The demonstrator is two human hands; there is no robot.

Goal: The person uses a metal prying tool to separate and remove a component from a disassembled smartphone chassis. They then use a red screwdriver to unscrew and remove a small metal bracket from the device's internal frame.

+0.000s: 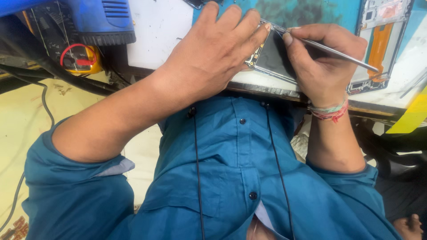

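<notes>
My left hand (213, 53) lies flat over an opened phone (272, 55) at the workbench's near edge, fingers pressing on its left end and holding it down. A gold circuit board edge shows under the fingertips. My right hand (327, 62) is closed on thin metal tweezers (338, 51), whose tip touches the phone's upper edge right beside my left fingertips. Most of the phone is hidden by both hands. A red and green thread band circles my right wrist.
A second phone frame (378, 40) with an orange flex cable lies at the right on a teal mat (307, 11). A blue tool housing (100, 20), a yellow meter with red wire (80, 60) and black cables (49, 71) sit at the left.
</notes>
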